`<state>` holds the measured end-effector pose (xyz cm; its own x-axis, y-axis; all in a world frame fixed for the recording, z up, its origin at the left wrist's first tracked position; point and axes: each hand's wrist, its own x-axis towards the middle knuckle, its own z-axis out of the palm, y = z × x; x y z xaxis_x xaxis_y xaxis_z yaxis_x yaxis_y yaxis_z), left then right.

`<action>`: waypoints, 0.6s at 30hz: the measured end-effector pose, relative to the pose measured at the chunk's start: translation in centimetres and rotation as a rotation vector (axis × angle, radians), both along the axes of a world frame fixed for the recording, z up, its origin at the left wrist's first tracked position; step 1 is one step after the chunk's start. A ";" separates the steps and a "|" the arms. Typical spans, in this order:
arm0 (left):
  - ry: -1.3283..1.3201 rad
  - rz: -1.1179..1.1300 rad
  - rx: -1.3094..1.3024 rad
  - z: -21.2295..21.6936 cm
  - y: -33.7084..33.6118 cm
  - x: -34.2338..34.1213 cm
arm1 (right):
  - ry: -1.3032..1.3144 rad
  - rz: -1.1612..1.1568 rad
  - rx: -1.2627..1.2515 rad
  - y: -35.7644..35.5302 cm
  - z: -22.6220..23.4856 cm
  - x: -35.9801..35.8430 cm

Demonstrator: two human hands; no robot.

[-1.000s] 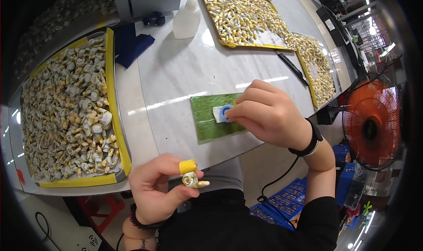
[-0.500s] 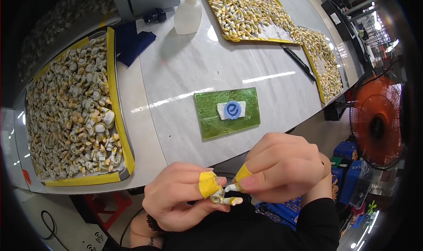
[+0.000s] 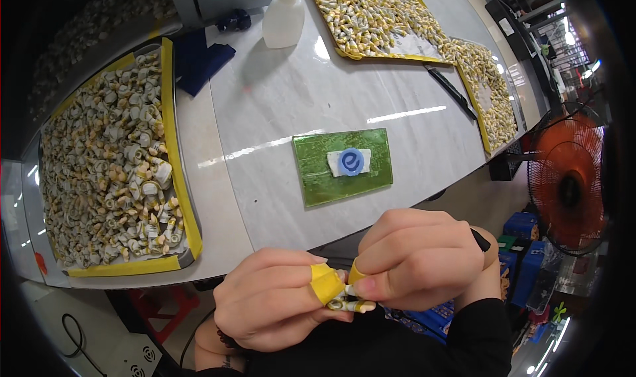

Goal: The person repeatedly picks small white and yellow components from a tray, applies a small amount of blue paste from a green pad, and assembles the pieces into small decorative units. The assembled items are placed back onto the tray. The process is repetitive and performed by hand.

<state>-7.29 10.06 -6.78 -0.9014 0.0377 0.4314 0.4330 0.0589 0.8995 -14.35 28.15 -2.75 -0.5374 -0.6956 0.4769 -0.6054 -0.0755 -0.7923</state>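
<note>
Low in front of my chest, my left hand (image 3: 271, 299) is closed on a small white-and-yellow figurine body (image 3: 341, 305). My right hand (image 3: 421, 258) pinches a tiny white-and-yellow limb piece (image 3: 351, 289) against it, partly hidden by the fingers. Yellow tape wraps a fingertip on each hand. Beyond the hands, a green plate (image 3: 311, 190) lies on the table, with a white pad (image 3: 333, 163) and a round blue cap-like piece (image 3: 351, 162) at its middle.
A tray (image 3: 171, 145) with yellow-taped edges, full of figurine bodies, stands at left. Trays of small limb pieces (image 3: 371, 19) lie at the back right, beside a black cutter knife (image 3: 452, 92). Further back are a clear pump bottle (image 3: 283, 23) and dark blue cloth (image 3: 202, 66). An orange fan (image 3: 566, 185) stands right.
My hands have come closer together. The right hand has moved slightly left and pressed the limb piece against the figurine body, which has shifted a little to the right.
</note>
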 end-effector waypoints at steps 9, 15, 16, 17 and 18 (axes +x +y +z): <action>0.052 -0.020 -0.041 0.1 -0.1 -0.2 | 0.061 -0.051 -0.019 0.1 0.0 0.5; 0.044 0.016 -0.064 -0.1 0.1 -0.3 | 0.183 -0.108 -0.007 0.0 -0.4 0.7; 0.039 0.049 -0.089 0.0 0.2 -0.2 | 0.204 -0.115 0.004 0.0 -0.4 0.7; 0.035 0.074 -0.109 0.0 0.3 -0.2 | 0.226 -0.131 0.004 -0.1 -0.4 0.8; 0.084 0.074 -0.116 -0.4 0.3 -0.2 | 0.248 -0.147 0.004 -0.2 -0.5 1.0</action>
